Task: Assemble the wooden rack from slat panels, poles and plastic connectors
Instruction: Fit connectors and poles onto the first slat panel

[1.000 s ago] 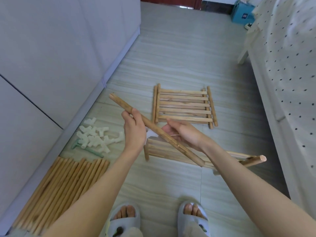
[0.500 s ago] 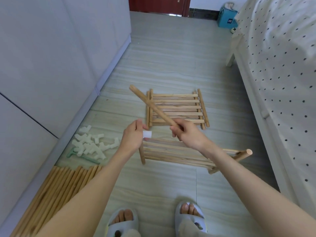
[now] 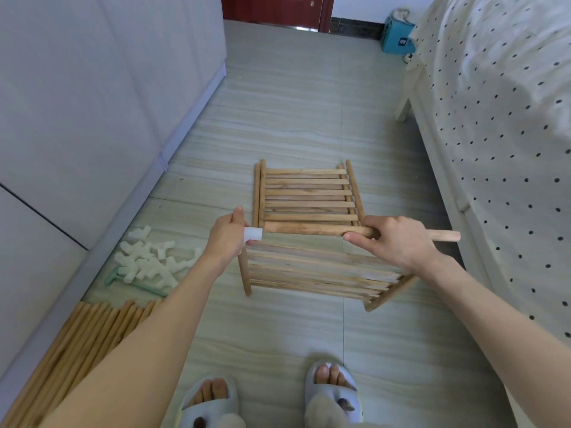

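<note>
Left grip [image 3: 228, 234] pinches white connector [image 3: 254, 234]; right grip [image 3: 394, 239] clasps horizontal pole [image 3: 306, 229], end just beside connector.

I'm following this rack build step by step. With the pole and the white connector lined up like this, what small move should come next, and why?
Probably slide the pole leftward into the white connector. The right hand grips the pole level, and its left end sits right at the connector's open mouth, which the left hand pinches. Whether the end has already entered cannot be told.
</note>
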Available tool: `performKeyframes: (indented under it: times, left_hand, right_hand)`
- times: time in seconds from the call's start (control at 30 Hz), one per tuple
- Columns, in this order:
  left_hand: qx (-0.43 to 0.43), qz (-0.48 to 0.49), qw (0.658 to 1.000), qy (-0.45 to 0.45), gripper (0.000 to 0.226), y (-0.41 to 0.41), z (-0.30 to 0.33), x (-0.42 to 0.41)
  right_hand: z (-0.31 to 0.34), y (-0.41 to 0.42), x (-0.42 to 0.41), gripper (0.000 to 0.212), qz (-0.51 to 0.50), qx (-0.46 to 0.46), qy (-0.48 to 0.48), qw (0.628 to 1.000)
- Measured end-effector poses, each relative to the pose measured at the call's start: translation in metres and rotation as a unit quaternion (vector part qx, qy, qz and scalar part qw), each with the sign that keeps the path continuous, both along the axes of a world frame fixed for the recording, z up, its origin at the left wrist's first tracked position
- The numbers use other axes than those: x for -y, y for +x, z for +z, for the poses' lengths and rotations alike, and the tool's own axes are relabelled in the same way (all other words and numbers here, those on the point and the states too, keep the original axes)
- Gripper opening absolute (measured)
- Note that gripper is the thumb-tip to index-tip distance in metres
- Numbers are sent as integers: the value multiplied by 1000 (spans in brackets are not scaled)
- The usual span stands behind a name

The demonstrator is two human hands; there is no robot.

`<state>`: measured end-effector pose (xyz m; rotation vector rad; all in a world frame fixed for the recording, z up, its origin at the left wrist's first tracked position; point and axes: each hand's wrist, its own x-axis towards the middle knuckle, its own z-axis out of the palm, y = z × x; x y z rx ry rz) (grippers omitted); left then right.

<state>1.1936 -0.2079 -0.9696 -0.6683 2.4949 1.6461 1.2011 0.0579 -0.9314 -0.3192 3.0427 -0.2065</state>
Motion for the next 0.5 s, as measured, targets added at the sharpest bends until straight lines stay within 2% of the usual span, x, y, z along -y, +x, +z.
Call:
performKeyframes:
  times: [0.17, 0.33, 0.5]
  left_hand:
    - [3, 11, 1000, 14, 46, 0, -2, 0]
    - [8, 16, 1000, 16, 47, 1, -6, 3]
    - [14, 19, 1000, 20, 47, 2, -7, 5]
  right_hand:
    - [-12, 4, 0, 49, 12, -12, -24, 1000]
    - [-22, 5, -3, 44, 19, -21, -50, 998]
    - [-30, 5, -4, 42, 28, 20, -67, 997]
